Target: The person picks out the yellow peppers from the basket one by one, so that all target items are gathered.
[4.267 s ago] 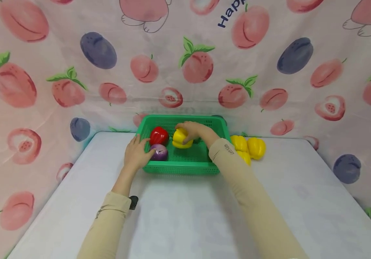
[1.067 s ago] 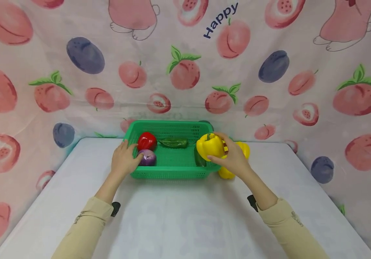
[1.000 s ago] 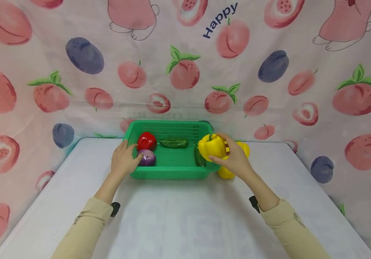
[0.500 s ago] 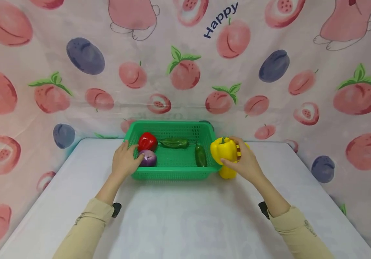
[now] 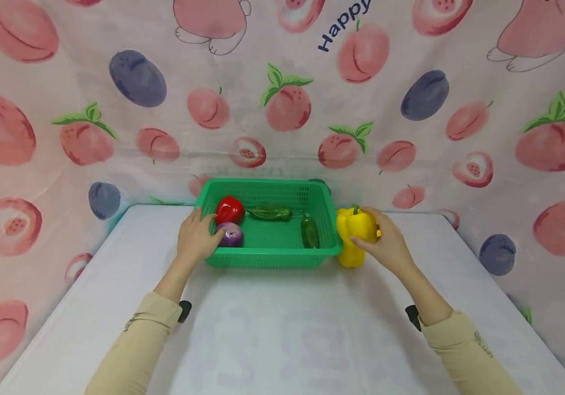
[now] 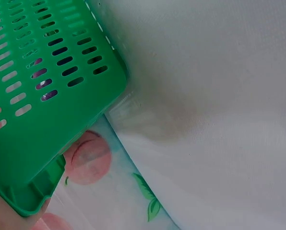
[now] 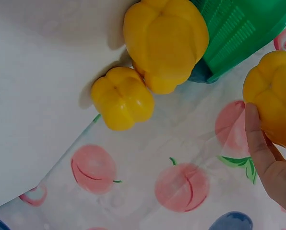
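Note:
My right hand (image 5: 388,241) holds a yellow bell pepper (image 5: 361,226) just outside the right end of a green plastic basket (image 5: 272,258). In the right wrist view, my fingers (image 7: 258,139) press against the side of this bell pepper (image 7: 272,96), and more yellow bell peppers (image 7: 167,40) sit close together beside the basket. In the head view, one of them (image 5: 351,257) shows below the held one. My left hand (image 5: 197,236) grips the basket's left rim, its thumb reaching inside near a purple onion (image 5: 232,235).
Inside the basket are a red bell pepper (image 5: 230,211) at the left and two green peppers, one lying along the back (image 5: 270,213) and another green pepper (image 5: 309,231) at the right. The basket stands on a white table (image 5: 282,329) against a fruit-patterned cloth (image 5: 282,148).
My right hand has lifted the yellow bell pepper from the basket's middle, carried it right over the rim and lowered it beside the other yellow ones. My left hand has stayed at the rim.

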The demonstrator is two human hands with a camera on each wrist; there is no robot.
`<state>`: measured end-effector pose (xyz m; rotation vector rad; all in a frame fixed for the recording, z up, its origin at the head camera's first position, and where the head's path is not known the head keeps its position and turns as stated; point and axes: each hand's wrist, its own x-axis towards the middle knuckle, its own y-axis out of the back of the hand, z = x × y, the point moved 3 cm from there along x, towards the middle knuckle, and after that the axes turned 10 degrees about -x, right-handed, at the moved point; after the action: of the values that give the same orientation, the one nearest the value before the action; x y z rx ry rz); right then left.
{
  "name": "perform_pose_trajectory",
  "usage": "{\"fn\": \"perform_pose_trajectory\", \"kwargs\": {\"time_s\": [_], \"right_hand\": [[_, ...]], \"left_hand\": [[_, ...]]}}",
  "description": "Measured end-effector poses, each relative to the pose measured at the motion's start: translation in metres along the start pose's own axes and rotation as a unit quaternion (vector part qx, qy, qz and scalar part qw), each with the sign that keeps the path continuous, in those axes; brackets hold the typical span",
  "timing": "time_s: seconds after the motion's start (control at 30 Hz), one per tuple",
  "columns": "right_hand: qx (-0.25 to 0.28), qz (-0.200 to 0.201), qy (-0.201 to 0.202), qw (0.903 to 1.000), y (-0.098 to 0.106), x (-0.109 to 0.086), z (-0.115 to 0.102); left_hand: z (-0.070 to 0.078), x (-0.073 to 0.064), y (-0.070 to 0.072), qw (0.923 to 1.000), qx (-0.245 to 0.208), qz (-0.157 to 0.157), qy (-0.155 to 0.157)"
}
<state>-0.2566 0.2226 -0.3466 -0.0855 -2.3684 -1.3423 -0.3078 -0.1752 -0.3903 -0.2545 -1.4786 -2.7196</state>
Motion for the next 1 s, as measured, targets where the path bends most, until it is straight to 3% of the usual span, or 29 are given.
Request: {"fn": "perform_pose_trajectory", "kwargs": {"time_s": [0.17, 0.4, 1.0], "right_hand": [[-0.006, 0.003, -0.009, 0.9999, 0.0, 0.004, 0.006], [-0.015, -0.01, -0.036, 0.9992, 0.001, -0.002, 0.016], [-0.064, -0.014, -0.038, 0.9971, 0.014, -0.009, 0.034]], "left_hand": [[-0.001, 0.001, 0.002, 0.9999, 0.005, 0.011, -0.003], [0.001, -0.001, 0.0, 1.0, 0.002, -0.003, -0.004], [0.002, -0.003, 0.0, 1.0, -0.007, 0.002, 0.0]]}}
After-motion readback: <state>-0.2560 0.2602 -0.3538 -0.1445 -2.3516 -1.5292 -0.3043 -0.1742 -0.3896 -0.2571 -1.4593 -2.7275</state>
